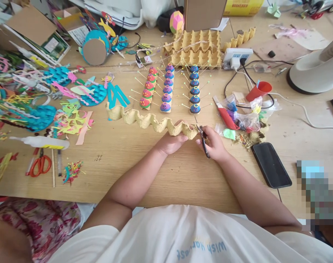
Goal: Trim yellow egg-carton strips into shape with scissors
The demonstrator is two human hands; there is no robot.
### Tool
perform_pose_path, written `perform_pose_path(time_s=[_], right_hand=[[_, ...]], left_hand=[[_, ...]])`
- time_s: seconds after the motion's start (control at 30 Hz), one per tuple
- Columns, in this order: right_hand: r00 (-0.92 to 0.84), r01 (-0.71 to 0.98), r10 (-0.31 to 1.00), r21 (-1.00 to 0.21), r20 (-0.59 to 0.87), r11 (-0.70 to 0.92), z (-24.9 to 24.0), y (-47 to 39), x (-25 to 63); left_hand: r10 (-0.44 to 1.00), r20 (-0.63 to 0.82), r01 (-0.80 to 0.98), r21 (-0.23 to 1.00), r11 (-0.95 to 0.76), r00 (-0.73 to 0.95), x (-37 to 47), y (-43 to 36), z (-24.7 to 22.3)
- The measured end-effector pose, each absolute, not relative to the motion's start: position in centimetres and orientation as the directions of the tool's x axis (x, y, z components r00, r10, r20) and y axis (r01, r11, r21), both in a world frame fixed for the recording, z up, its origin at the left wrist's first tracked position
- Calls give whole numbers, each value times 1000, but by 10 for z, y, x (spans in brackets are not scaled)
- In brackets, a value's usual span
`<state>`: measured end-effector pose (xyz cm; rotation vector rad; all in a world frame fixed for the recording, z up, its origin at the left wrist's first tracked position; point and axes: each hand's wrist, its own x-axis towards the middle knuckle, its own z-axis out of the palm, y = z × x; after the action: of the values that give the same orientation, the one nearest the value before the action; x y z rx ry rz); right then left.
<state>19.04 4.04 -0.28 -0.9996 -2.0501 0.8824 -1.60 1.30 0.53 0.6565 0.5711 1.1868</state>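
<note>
Wooden table (182,182) spans the frame. At centre, left hand (170,143) grips a carton strip (158,124), fingers curled under it; right hand (215,144) holds scissors (204,142), fingers closed.

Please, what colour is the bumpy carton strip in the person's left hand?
The carton strip is plain pale yellowish beige; it shows in the head view.
</note>
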Motion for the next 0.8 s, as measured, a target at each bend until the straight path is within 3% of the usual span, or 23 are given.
perform_pose_path(time_s=[0.43,0.67,0.8], right_hand=[[-470,325,839,-830,273,453,-3,39,189],[-463,340,849,-834,254,435,-2,39,188],[-415,335,880,-860,232,385,-3,37,188]], left_hand=[[965,-108,-631,738,240,240,-7,13,10],[987,-126,-693,704,156,95,-10,11,1],[982,-102,-703,686,186,160,-10,14,2]])
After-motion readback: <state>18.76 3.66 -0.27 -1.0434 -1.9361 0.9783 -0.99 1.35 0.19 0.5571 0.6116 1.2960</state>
